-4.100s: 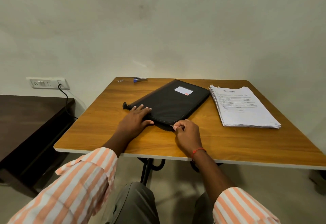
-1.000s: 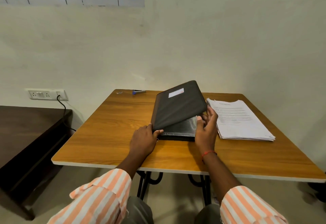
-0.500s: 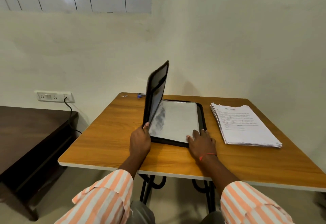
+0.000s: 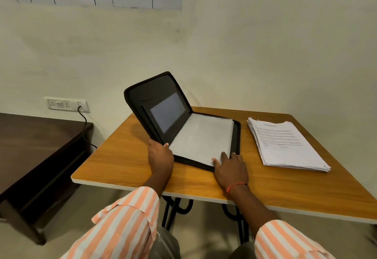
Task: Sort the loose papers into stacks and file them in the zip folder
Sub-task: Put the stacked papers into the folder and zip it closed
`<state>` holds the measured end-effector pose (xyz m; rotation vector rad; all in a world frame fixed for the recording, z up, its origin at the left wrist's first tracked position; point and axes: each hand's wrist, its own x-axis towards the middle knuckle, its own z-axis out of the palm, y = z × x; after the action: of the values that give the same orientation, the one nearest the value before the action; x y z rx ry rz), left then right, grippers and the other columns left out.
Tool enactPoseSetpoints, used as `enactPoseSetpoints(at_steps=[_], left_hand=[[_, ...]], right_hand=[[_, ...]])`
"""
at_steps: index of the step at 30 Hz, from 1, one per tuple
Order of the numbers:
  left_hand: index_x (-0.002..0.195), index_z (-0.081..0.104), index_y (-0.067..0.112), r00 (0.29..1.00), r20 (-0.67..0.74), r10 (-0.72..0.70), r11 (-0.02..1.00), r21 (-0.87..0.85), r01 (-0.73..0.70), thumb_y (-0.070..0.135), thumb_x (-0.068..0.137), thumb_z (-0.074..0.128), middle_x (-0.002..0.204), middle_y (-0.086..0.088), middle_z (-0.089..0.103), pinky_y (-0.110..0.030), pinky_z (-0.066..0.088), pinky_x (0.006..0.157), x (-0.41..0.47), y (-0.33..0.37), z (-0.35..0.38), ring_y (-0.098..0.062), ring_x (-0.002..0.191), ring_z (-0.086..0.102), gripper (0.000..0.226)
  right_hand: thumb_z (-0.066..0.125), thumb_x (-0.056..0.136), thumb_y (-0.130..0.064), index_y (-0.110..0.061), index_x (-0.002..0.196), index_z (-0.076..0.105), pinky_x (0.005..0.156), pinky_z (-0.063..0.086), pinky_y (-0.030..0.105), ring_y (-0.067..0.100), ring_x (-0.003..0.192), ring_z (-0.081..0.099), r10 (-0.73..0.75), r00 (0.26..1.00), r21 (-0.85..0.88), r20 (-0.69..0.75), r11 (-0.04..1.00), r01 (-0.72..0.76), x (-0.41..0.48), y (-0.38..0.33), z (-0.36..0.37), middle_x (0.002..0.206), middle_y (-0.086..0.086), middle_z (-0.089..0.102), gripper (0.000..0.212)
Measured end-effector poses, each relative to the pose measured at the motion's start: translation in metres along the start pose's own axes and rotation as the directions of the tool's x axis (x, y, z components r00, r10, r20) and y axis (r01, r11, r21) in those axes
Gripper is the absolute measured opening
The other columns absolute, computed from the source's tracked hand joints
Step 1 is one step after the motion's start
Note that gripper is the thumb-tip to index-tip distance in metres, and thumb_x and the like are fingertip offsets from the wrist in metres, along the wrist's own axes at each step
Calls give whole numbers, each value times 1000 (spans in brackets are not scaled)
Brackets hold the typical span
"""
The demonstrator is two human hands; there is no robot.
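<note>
A black zip folder [image 4: 236, 134] lies open in the middle of the wooden table [image 4: 126, 156]. Its cover [image 4: 151, 91] is swung up and leans to the left, showing a clear pocket inside. My left hand [image 4: 160, 155] holds the cover's near edge, thumb on the inner side. A clear sleeve with white paper [image 4: 202, 138] covers the folder's flat half. My right hand [image 4: 229, 166] rests on the near right corner of that half with straight fingers. To the right of the folder lies a stack of printed papers [image 4: 283, 146].
A dark wooden side table [image 4: 36, 142] stands to the left, close to the table's edge. A wall socket [image 4: 65, 104] with a black cable plugged in sits above it. The wall is right behind the table.
The folder went from zipped shut and flat to open. In the last half second my left hand has swung the cover further over to the left; my right hand stays on the flat half.
</note>
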<state>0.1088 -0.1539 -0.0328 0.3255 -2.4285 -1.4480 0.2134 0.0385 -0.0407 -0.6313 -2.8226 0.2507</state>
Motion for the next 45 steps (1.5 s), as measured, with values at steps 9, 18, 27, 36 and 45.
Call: enactPoseSetpoints(at_steps=[9, 18, 27, 36, 45], left_hand=[[161, -5, 12, 969, -238, 60, 987, 157, -22, 24, 92, 73, 147, -20, 39, -45, 52, 101, 16, -6, 7, -32, 123, 53, 104], [135, 61, 17, 821, 410, 397, 634, 525, -568, 40, 105, 40, 142, -6, 57, -44, 32, 120, 37, -31, 18, -28, 138, 45, 43], [139, 52, 12, 885, 392, 253, 740, 511, -438, 28, 97, 57, 143, -10, 51, -43, 42, 113, 39, -16, 0, -29, 128, 52, 45], [131, 54, 8, 922, 344, 179, 715, 598, -362, 18, 94, 51, 132, -14, 59, -46, 46, 105, 47, -11, -13, -32, 120, 54, 38], [151, 38, 13, 885, 400, 241, 674, 587, -449, 57, 104, 25, 162, -12, 33, -53, 20, 123, 38, -34, -16, -35, 152, 23, 65]], right_hand=[[26, 99, -66, -20, 134, 57, 96, 45, 34, 23, 118, 47, -67, 994, -77, -91, 995, 60, -32, -18, -5, 125, 9, 59, 65], [37, 95, -64, -16, 114, 69, 85, 49, 35, 25, 104, 51, -159, 975, -70, -157, 986, 150, -58, -44, -3, 107, 11, 62, 61], [33, 97, -66, -16, 121, 64, 95, 46, 33, 21, 113, 47, -190, 975, -20, -112, 982, 189, -80, -66, -8, 116, 7, 56, 63], [39, 101, -57, -17, 112, 66, 95, 48, 31, 16, 111, 47, -344, 939, 188, -12, 922, 339, -102, -103, -3, 112, 5, 53, 50], [41, 100, -57, -30, 153, 37, 121, 18, 46, 28, 152, 19, -144, 990, 109, -3, 984, 144, 25, 1, -16, 163, 8, 24, 59]])
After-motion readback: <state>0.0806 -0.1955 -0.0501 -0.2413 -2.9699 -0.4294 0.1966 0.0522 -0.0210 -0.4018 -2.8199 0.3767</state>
